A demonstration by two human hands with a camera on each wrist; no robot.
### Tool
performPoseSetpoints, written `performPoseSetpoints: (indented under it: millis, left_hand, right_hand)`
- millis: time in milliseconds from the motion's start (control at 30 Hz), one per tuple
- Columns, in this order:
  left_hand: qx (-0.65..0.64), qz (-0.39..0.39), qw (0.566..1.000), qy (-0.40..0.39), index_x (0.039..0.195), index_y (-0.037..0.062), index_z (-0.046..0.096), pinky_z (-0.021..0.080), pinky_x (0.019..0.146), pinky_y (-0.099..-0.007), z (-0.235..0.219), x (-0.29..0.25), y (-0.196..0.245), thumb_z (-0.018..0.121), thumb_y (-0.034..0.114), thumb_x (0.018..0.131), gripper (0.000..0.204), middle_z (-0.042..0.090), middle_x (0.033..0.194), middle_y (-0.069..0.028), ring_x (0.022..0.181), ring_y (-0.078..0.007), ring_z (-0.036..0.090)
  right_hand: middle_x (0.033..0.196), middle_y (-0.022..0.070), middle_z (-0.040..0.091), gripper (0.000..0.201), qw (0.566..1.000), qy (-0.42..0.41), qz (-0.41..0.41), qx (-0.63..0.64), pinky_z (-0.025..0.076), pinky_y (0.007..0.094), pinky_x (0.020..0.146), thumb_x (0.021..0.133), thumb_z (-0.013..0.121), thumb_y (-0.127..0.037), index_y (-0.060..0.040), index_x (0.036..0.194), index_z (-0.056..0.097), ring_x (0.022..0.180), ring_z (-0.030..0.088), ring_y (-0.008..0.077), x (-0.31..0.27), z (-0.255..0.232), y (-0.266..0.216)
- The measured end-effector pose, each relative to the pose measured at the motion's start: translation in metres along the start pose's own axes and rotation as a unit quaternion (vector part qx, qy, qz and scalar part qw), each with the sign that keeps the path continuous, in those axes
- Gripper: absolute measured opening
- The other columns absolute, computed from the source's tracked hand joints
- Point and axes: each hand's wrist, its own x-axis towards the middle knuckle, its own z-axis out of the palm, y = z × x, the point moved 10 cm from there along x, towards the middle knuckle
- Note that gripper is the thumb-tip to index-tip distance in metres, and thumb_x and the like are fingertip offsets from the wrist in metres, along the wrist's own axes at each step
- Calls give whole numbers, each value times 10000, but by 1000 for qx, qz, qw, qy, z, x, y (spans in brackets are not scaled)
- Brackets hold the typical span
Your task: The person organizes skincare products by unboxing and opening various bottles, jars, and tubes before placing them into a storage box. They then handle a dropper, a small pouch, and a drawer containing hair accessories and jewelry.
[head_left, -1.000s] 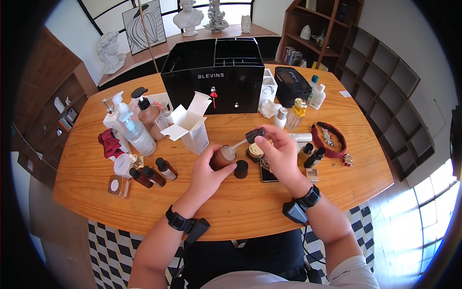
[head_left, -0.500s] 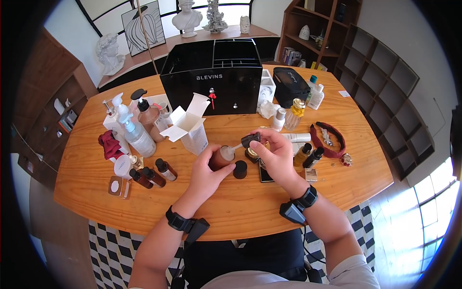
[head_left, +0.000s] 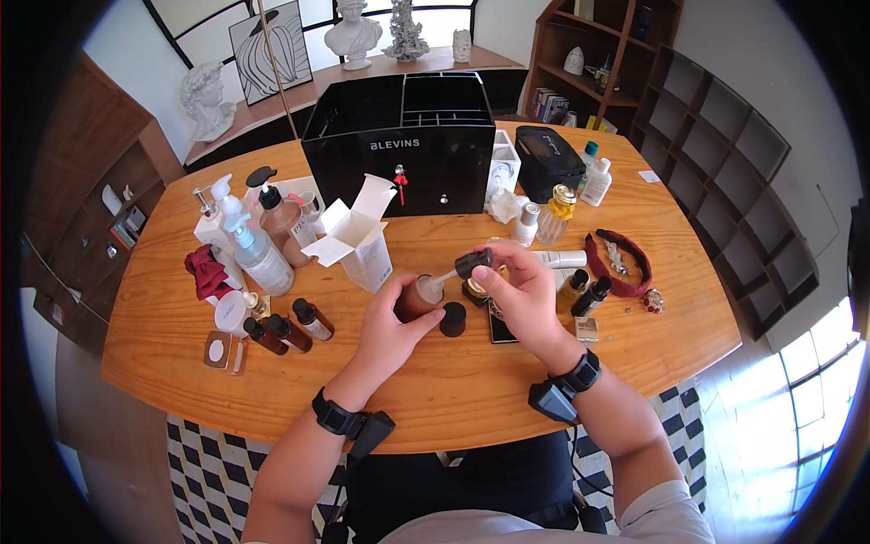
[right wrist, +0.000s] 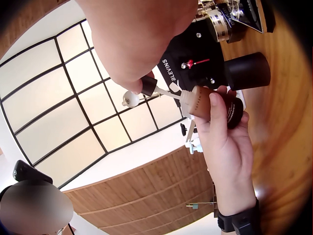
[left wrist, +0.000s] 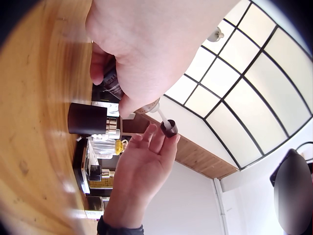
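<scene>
A brown bottle point(head_left: 420, 297) with a frosted neck is gripped by my left hand point(head_left: 385, 328), fingers and thumb round its body. My right hand point(head_left: 523, 295) pinches a dark cap point(head_left: 474, 263) with a pale stick that reaches to the bottle's mouth. In the right wrist view the stick point(right wrist: 167, 93) meets the neck of the tilted bottle point(right wrist: 208, 104). A black cylindrical cap point(head_left: 452, 319) stands on the table beside my left thumb; the left wrist view shows it as a dark cylinder point(left wrist: 88, 118).
Behind the hands are an open white box point(head_left: 366, 258) and a black case point(head_left: 399, 172). Pump bottles point(head_left: 264, 258) and small brown bottles point(head_left: 290, 334) stand at the left. A glass bottle point(head_left: 553, 222), a dark bottle point(head_left: 591, 297) and a red headband point(head_left: 645, 263) are at the right.
My right hand has moved slightly left and down with the dark cap, bringing its stick closer to the bottle's mouth. My left hand has stayed nearly still round the bottle.
</scene>
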Motion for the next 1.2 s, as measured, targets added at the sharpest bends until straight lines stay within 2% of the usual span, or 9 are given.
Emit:
performPoseSetpoints:
  millis: [133, 200, 333, 433, 533, 733, 1133, 1200]
  left_hand:
    - [29, 37, 999, 3, 1244, 7, 562, 524, 864, -284, -1, 1, 2, 827, 121, 834, 501, 658, 1087, -60, 992, -131, 620]
    - [-20, 16, 1000, -12, 1279, 4, 542, 543, 785, -267, 2, 2, -13, 813, 125, 853, 519, 655, 1075, -55, 966, -122, 627]
    - [-110, -28, 993, -38, 1333, 6, 505, 553, 655, -232, 9, 1, -23, 782, 131, 888, 538, 646, 1058, -40, 924, -104, 640]
    - [-190, -114, 973, -66, 1334, 23, 513, 556, 657, -236, 14, -2, -26, 774, 155, 898, 525, 654, 1096, -38, 927, -104, 655]
    - [-229, -112, 964, -70, 1328, 49, 517, 546, 651, -228, 13, -2, -17, 763, 209, 912, 509, 664, 1137, -44, 946, -108, 661]
    - [-290, -95, 948, -90, 1320, 81, 523, 542, 653, -244, 15, -2, -12, 756, 301, 915, 516, 676, 1171, -55, 991, -131, 668]
    - [-296, -100, 941, -126, 1363, 77, 513, 539, 649, -239, 20, -6, -7, 750, 379, 912, 593, 679, 1210, -71, 1003, -135, 674]
    - [-297, -102, 941, -127, 1371, 76, 510, 538, 648, -239, 20, -6, -6, 751, 385, 910, 605, 679, 1209, -72, 1000, -134, 673]
  right_hand:
    - [1078, 55, 695, 234, 997, 52, -3, 53, 521, 266, 887, 932, 701, -29, 24, 1151, 641, 978, 650, 106, 2, -17, -3]
    - [1074, 55, 696, 237, 990, 73, 26, 119, 522, 249, 867, 938, 695, -26, 22, 1162, 633, 960, 651, 96, 4, -20, -4]
    - [1064, 58, 711, 245, 980, 86, 49, 173, 520, 231, 850, 946, 677, -17, 17, 1183, 625, 962, 654, 91, 6, -26, 7]
    - [1065, 65, 720, 233, 973, 77, 64, 210, 519, 230, 845, 940, 669, 5, -2, 1168, 622, 968, 661, 98, 6, -25, 15]
    - [1083, 85, 723, 212, 960, 49, 66, 268, 518, 232, 838, 933, 661, 24, -28, 1132, 609, 969, 668, 107, 6, -18, 18]
    - [1131, 121, 714, 199, 952, 28, 76, 295, 525, 243, 848, 924, 662, 44, -50, 1080, 581, 977, 675, 126, 4, -8, 18]
    - [1189, 155, 700, 215, 966, -19, 95, 240, 537, 271, 920, 918, 669, 61, -48, 1077, 573, 1077, 673, 155, -1, 6, 17]
    - [1165, 136, 697, 248, 965, -18, 99, 242, 521, 296, 955, 903, 655, 89, -55, 1091, 582, 1094, 670, 172, -1, 6, 18]
